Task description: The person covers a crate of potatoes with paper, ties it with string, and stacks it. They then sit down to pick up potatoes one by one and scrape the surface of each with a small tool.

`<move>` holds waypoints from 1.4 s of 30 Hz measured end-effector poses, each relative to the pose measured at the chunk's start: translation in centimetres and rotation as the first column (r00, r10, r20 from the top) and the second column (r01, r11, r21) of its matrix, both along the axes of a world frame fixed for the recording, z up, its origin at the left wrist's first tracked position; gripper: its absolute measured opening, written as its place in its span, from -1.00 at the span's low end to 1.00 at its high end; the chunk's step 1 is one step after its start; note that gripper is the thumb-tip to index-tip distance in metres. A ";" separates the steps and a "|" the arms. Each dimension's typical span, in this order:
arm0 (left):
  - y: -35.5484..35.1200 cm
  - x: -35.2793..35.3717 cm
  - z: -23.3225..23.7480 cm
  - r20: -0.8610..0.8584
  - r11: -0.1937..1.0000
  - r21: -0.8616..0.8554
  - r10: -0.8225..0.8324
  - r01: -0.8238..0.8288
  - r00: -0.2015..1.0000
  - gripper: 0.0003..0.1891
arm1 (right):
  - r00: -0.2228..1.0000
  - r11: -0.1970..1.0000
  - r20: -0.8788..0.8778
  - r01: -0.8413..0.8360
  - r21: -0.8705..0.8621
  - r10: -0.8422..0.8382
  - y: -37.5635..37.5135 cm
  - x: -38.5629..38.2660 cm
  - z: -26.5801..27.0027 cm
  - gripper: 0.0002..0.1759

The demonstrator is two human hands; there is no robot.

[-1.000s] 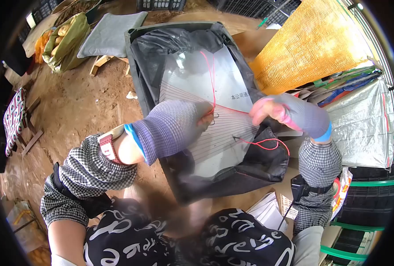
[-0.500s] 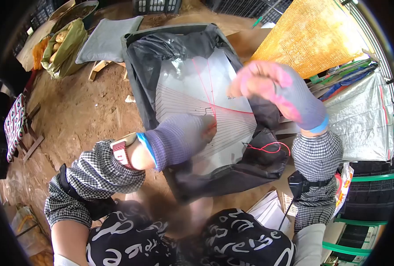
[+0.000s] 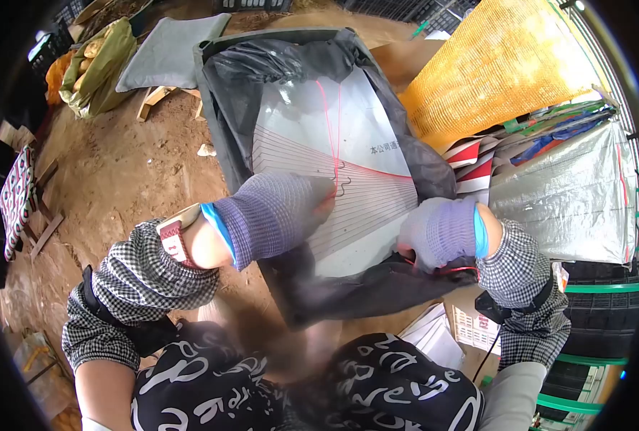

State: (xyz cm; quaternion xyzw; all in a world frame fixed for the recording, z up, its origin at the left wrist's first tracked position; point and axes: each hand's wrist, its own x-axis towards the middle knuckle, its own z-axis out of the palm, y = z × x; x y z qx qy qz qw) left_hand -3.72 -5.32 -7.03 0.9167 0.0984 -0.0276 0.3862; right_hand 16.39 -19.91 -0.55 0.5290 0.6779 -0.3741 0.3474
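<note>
A black-lined crate (image 3: 215,144) stands in front of me, with a whitish sheet (image 3: 377,118) on it. Thin lines fan across the sheet, and a red line (image 3: 328,115) runs up it from several small dark hooks (image 3: 342,179). My left hand (image 3: 283,212), in a purple-grey glove, is closed over the sheet's middle, its fingertips pinched at the red line beside the hooks. My gloved right hand (image 3: 438,233) is at the crate's lower right, fingers curled down by a loop of red line (image 3: 459,269); the fingertips are mostly hidden.
A grey cushion (image 3: 172,54) and an olive sack (image 3: 104,68) lie at the upper left on the dirt floor (image 3: 129,161). On the right are an orange mesh sheet (image 3: 499,65), a silvery sheet (image 3: 571,194) and black crates with green bands (image 3: 599,316).
My right hand has come down from above the sheet's right side to the loop of red line at the lower right. My left hand has shifted slightly left, still pinched.
</note>
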 end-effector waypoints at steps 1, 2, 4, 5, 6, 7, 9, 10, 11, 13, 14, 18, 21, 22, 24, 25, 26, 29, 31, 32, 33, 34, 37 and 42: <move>-0.2 0.2 -0.2 0.018 1.000 0.004 -0.002 0.002 1.000 -0.82 | 0.998 0.996 -0.058 0.032 0.081 -0.028 -1.1 1.0 -0.6 -0.64; -0.4 0.4 -0.3 0.039 1.000 0.007 -0.002 0.001 0.999 -0.82 | 0.992 0.985 -0.115 0.067 0.160 -0.049 -1.9 1.7 -0.9 -0.68; -0.8 0.9 -0.5 0.022 1.000 0.011 -0.013 0.013 1.000 -0.81 | 0.889 0.880 -0.099 0.457 0.128 -0.447 -0.2 0.7 1.5 -0.75; -1.0 1.1 -0.5 0.009 1.000 0.015 -0.019 0.019 1.000 -0.80 | 0.778 0.769 -0.090 0.628 0.116 -0.622 0.7 0.3 2.7 -0.79; -1.2 1.2 -0.6 0.022 1.000 0.006 -0.022 0.021 1.000 -0.81 | 0.663 0.637 -0.223 0.748 0.186 -0.714 1.1 0.4 3.4 -0.82; -1.5 1.3 -0.7 0.035 1.000 -0.001 -0.024 0.024 0.999 -0.82 | 0.531 0.479 -0.362 0.847 0.229 -0.766 1.6 0.7 3.9 -0.84; -1.8 1.6 -0.8 0.061 0.999 -0.006 -0.032 0.033 0.998 -0.85 | 0.309 0.409 -0.786 0.909 0.079 -0.535 3.4 2.0 1.5 -0.84; -2.0 1.9 -0.8 0.073 0.999 -0.006 -0.041 0.042 0.997 -0.86 | 0.149 0.401 -0.919 0.916 -0.010 -0.365 4.5 2.4 0.6 -0.82; -2.4 2.2 -0.9 0.086 0.999 -0.004 -0.048 0.049 0.995 -0.88 | 0.425 0.509 -0.871 0.821 0.257 -0.247 5.8 2.3 0.3 -0.81; -3.0 2.6 -1.3 0.142 0.999 -0.034 -0.005 0.010 0.990 -0.91 | 0.834 0.598 -0.549 0.412 0.687 0.056 8.8 1.0 -0.4 -0.76; -3.1 2.6 -1.1 0.149 0.999 -0.035 0.013 -0.008 0.989 -0.92 | 0.909 0.603 -0.397 0.246 0.759 0.129 9.9 0.5 -1.4 -0.71; -2.5 2.0 -2.1 0.229 0.998 -0.060 0.016 -0.002 0.973 -0.82 | 0.947 0.456 -0.079 -0.075 0.887 0.310 11.5 0.3 -5.4 -0.50; -2.2 1.5 -2.0 0.224 0.999 -0.031 0.044 -0.038 0.974 -0.82 | 0.959 0.346 -0.167 0.080 0.935 0.230 11.1 1.2 -5.1 -0.34; -2.2 1.4 -1.9 0.211 0.999 -0.021 0.054 -0.051 0.976 -0.82 | 0.955 0.332 -0.229 0.158 0.930 0.186 10.9 1.9 -4.6 -0.33; -2.0 1.3 -1.0 0.137 0.999 -0.010 0.047 -0.046 0.989 -0.80 | 0.903 0.392 -0.427 0.379 0.838 0.039 10.2 3.9 -4.0 -0.36; -2.0 1.3 -0.7 0.100 0.999 -0.006 0.040 -0.040 0.994 -0.78 | 0.836 0.449 -0.544 0.516 0.729 -0.076 9.5 5.4 -4.3 -0.38; -2.0 1.3 -0.9 0.116 0.999 -0.005 0.040 -0.039 0.992 -0.77 | 0.744 0.483 -0.637 0.641 0.597 -0.199 8.8 6.8 -4.6 -0.41; -2.1 1.6 -1.3 0.165 0.999 -0.022 0.042 -0.039 0.985 -0.79 | 0.613 0.650 -0.670 0.717 0.250 -0.418 7.1 8.0 -3.2 -0.37; -2.2 1.6 -0.9 0.185 0.997 -0.064 0.056 -0.045 0.981 -0.81 | 0.586 0.739 -0.657 0.671 0.065 -0.474 6.4 7.2 -2.8 -0.27; -2.1 1.7 -0.9 0.161 0.999 -0.042 0.039 -0.033 0.986 -0.81 | 0.594 0.772 -0.656 0.636 0.027 -0.466 6.2 6.6 -2.8 -0.21; -2.1 1.7 -0.8 0.136 1.000 -0.021 0.024 -0.021 0.990 -0.78 | 0.600 0.801 -0.655 0.598 -0.012 -0.458 6.1 6.0 -2.8 -0.15; -2.1 1.8 -0.8 0.109 1.000 -0.001 0.009 -0.009 0.994 -0.73 | 0.506 0.781 -0.716 0.619 -0.087 -0.481 5.9 5.6 -3.7 -0.13; -2.2 1.8 -1.2 0.218 0.993 -0.079 0.098 -0.083 0.971 -0.80 | 0.477 0.815 -0.753 0.564 -0.132 -0.453 6.3 4.1 -4.0 -0.22; -0.2 1.2 -0.2 0.226 0.988 -0.110 0.136 -0.113 0.965 -0.82 | 0.529 0.747 -0.675 0.663 -0.050 -0.515 5.7 5.5 -3.7 -0.52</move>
